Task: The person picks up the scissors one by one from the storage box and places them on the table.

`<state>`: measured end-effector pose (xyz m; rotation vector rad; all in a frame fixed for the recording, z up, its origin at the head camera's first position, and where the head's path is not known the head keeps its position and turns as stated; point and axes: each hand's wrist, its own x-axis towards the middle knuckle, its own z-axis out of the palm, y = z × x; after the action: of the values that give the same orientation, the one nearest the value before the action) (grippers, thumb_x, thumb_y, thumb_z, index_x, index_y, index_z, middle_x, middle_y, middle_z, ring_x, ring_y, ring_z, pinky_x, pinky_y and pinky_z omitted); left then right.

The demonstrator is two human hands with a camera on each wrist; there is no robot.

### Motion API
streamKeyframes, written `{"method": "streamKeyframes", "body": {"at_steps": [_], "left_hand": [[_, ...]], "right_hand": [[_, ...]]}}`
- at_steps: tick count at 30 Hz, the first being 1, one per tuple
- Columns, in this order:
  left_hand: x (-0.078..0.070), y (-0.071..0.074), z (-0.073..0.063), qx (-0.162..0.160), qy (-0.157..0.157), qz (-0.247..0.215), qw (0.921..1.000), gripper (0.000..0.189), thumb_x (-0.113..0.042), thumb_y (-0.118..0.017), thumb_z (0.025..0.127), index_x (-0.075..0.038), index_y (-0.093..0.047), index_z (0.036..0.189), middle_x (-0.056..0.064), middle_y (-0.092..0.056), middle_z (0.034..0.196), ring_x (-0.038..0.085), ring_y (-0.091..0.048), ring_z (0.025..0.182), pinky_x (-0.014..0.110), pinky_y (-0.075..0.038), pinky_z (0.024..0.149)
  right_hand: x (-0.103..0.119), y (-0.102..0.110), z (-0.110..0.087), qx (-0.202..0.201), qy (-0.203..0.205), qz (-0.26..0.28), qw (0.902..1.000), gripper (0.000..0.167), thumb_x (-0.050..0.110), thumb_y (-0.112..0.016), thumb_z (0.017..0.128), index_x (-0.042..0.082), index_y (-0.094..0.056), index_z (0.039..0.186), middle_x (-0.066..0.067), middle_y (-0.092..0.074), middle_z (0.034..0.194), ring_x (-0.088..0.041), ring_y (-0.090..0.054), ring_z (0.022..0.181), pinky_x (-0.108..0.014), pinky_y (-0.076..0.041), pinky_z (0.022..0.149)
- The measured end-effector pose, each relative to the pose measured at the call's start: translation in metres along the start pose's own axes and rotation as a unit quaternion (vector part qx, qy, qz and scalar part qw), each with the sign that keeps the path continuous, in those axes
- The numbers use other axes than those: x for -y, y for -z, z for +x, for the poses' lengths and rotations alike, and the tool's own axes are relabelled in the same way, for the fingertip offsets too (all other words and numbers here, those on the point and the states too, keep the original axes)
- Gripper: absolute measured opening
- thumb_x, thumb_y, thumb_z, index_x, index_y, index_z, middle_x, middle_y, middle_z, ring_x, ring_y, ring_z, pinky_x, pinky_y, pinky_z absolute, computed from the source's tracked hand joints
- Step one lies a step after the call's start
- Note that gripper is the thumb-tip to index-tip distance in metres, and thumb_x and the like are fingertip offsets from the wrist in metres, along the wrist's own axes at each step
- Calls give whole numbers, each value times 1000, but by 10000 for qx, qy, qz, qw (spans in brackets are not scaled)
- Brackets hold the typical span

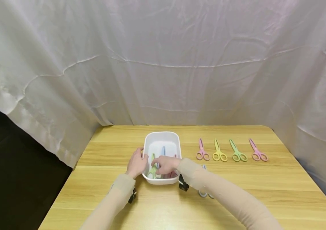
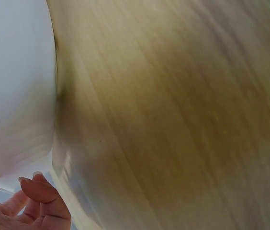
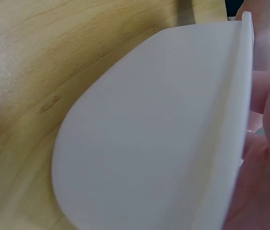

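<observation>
Gripping the white bin [image 1: 163, 181] by its left rim, the left hand [image 1: 137, 163] has its thumb over the lip and its fingers against the outer wall. Down inside, the right hand [image 1: 166, 164] bends its fingers over the green-yellow scissors [image 1: 153, 171] and the blue scissors [image 1: 163, 151]; whether it pinches either, I cannot tell. A pinkish thing, mostly hidden, lies under that hand by the bin's right wall.

The bin stands a little left of the tabletop's [image 1: 100, 179] middle, back from its near edge. Just right of it, pale scissors [image 1: 204, 166] lie partly covered by the right sleeve [image 1: 226, 193]. Beyond, toward the far right corner, four scissors form a row: pink [image 1: 201, 147], yellow [image 1: 217, 147], green [image 1: 234, 148], pink [image 1: 255, 148]. A pale curtain [image 1: 163, 89] hangs behind the far edge.
</observation>
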<state>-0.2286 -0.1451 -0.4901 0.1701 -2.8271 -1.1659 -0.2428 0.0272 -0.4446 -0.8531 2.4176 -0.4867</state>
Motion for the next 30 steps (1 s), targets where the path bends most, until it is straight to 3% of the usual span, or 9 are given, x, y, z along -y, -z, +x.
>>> {"method": "streamKeyframes", "body": {"at_steps": [3, 5, 12, 17, 23, 30], "left_hand": [[0, 0, 0, 0, 10, 5, 10000, 50, -24, -48, 99, -1, -48, 143, 16, -63, 110, 29, -61, 98, 48, -51, 92], [-1, 0, -1, 3, 25, -12, 10000, 50, -24, -48, 99, -2, -48, 144, 16, -63, 111, 29, -61, 99, 49, -51, 92], [-1, -1, -1, 6, 25, 2, 10000, 50, -25, -48, 99, -2, -47, 144, 17, -64, 112, 30, -61, 100, 49, -51, 93], [0, -2, 0, 23, 82, 26, 10000, 51, -26, -48, 99, -2, -47, 145, 16, -63, 113, 29, -61, 101, 48, -51, 94], [0, -2, 0, 18, 105, 65, 9999, 51, -26, -47, 99, -3, -47, 145, 16, -63, 110, 28, -60, 98, 47, -51, 92], [-1, -2, 0, 27, 103, 67, 9999, 52, -26, -47, 99, -2, -46, 145, 16, -63, 111, 28, -60, 99, 48, -51, 92]], "right_hand": [[-3, 1, 0, -184, 113, 163, 9996, 51, 13, -68, 89, 10, -58, 139, -5, -64, 98, -14, -57, 88, -38, -50, 90], [-5, 1, -1, -320, 159, 238, 9991, 51, 12, -69, 88, 9, -58, 138, -3, -62, 95, -13, -56, 87, -36, -50, 87], [-14, -2, 0, -991, 98, 501, 9938, 51, 5, -71, 83, 8, -61, 133, -14, -67, 115, -23, -60, 103, -54, -47, 104], [-20, -2, 0, -1579, 173, 566, 9857, 47, 0, -72, 79, 3, -65, 125, -18, -65, 118, -26, -59, 107, -48, -50, 103], [-27, -4, 2, -2118, 55, 715, 9747, 37, -1, -67, 83, 5, -66, 119, -13, -61, 105, -21, -55, 94, -40, -52, 88], [-32, -6, 2, -2756, 193, 654, 9588, 27, -8, -59, 82, 2, -67, 106, -7, -54, 87, -17, -49, 80, -28, -46, 69]]}}
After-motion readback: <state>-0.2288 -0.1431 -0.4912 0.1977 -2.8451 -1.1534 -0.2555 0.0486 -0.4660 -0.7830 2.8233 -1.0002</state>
